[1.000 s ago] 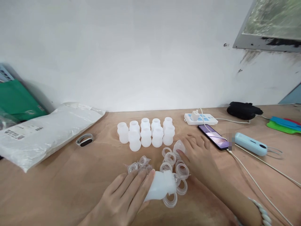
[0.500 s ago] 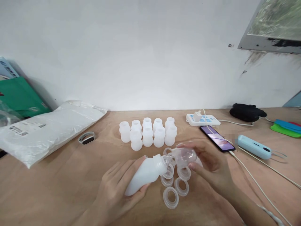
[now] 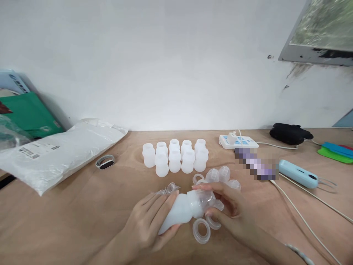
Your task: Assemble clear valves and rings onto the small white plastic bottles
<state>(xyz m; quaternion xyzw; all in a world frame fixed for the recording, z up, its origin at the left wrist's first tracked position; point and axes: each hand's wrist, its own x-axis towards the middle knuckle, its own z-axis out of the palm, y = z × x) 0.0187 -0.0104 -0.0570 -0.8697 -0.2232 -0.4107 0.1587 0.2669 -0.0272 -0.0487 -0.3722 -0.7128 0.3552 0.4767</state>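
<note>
My left hand (image 3: 150,219) is wrapped round a milky white feeding bottle (image 3: 178,211), tilted with its neck to the right. Between the fingers and thumb of my right hand (image 3: 234,208) is a clear dome cap (image 3: 205,198), which sits over the neck end of the bottle. Clear collar rings (image 3: 201,231) lie below and behind the cap, partly covered by my right hand. Several more clear dome caps (image 3: 213,175) stand beyond that hand. Small clear teats (image 3: 171,187) lie just past my left fingers, partly hidden.
Several white bottles (image 3: 174,162) stand in two rows behind my hands. A white plastic parcel (image 3: 68,151) and a wristband (image 3: 105,162) are on the left. To the right are a power strip (image 3: 239,141), a pixelated phone (image 3: 255,164), a light-blue device (image 3: 298,173), cables and a black case (image 3: 290,133).
My right hand has brought the clear cap down onto the bottle's neck end, covering the teat that showed there. The bottle has moved slightly right and lower. More caps and teats now show.
</note>
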